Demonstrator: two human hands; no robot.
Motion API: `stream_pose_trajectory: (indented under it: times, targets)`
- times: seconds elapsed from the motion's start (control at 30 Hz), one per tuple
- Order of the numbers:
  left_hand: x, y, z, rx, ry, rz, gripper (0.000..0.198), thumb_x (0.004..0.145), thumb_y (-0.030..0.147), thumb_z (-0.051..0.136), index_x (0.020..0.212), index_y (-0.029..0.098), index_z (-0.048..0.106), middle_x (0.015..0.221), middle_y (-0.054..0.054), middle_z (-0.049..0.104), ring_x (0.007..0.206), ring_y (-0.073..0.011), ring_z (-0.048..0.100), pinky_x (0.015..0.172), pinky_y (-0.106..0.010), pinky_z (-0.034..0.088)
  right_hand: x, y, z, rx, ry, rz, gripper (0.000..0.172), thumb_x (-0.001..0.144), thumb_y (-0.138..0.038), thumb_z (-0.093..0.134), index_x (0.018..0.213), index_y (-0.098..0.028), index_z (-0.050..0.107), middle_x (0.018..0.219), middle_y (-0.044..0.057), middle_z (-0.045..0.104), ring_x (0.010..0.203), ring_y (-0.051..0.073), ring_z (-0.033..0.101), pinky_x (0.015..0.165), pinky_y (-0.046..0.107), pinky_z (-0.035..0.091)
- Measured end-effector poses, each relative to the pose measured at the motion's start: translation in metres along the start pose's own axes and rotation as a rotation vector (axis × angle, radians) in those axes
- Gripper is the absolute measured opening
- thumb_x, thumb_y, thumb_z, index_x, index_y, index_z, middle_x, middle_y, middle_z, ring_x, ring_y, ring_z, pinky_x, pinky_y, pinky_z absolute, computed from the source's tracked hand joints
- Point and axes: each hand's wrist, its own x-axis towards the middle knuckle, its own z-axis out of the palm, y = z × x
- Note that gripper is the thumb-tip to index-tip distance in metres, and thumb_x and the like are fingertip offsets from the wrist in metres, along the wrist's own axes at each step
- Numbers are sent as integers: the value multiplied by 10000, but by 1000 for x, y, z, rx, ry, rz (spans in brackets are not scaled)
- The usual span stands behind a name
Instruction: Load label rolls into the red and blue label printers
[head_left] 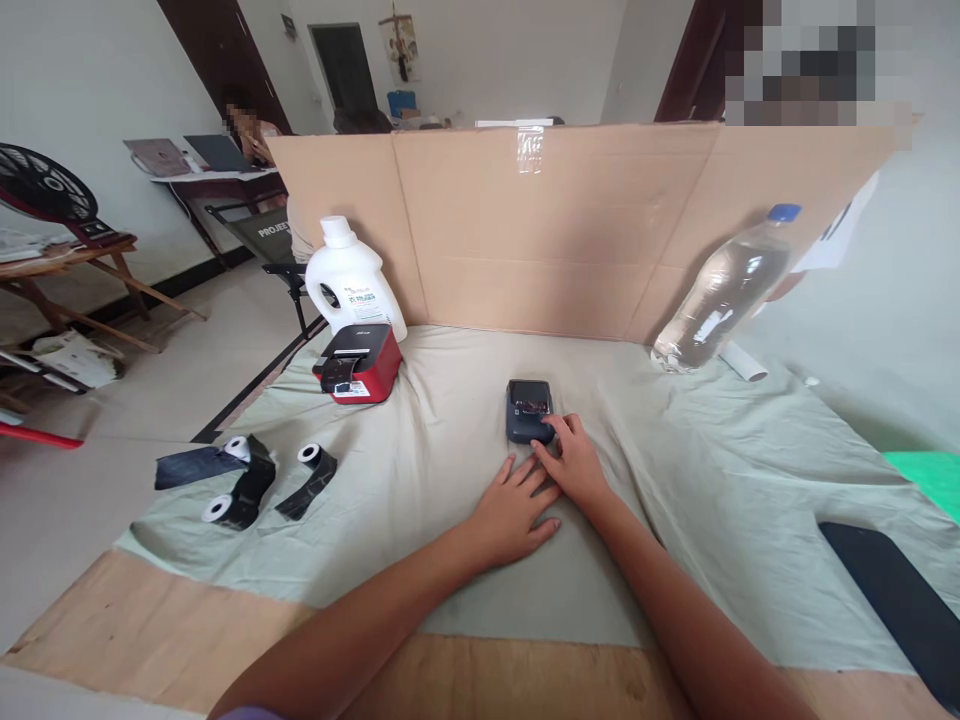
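Nearest, my left hand (514,515) is lying open, fingers spread on the cloth (409,470), just short of the small dark device (521,427). My right hand (583,467) is curving loosely, its fingertips touching the device's near and right edges without closing around it. On the bench (540,680), I am apparently handling the device; the next move seems to call for light, exact contact. Left of it, black rolls (259,480) are lying. Beyond, left, a white bottle (352,270) is hiding its contents; right, a clear bottle (727,295) is leaning, contents uncertain.
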Motion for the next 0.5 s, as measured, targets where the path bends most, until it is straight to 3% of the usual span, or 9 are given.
stream_pose_trajectory:
  times: [0.37,0.5]
  targets:
    - [0,-1,3,12,-31,-4,570,1004,522,340,1498,245,405,1604,-93,346,1520,-320,195,1218,-606,166,-1,-7,-3,1,-72,90,353,916,-366,538,1241,-229,532,1130,81,602,836,210,642,768,349,515]
    - [-1,2,2,-14,-36,5,571,1013,502,332,1509,225,392,1619,-96,324,1523,-331,185,1215,-615,160,2,-13,-9,-105,-155,113,423,929,-354,516,1322,-202,483,1163,111,631,906,240,663,763,345,496]
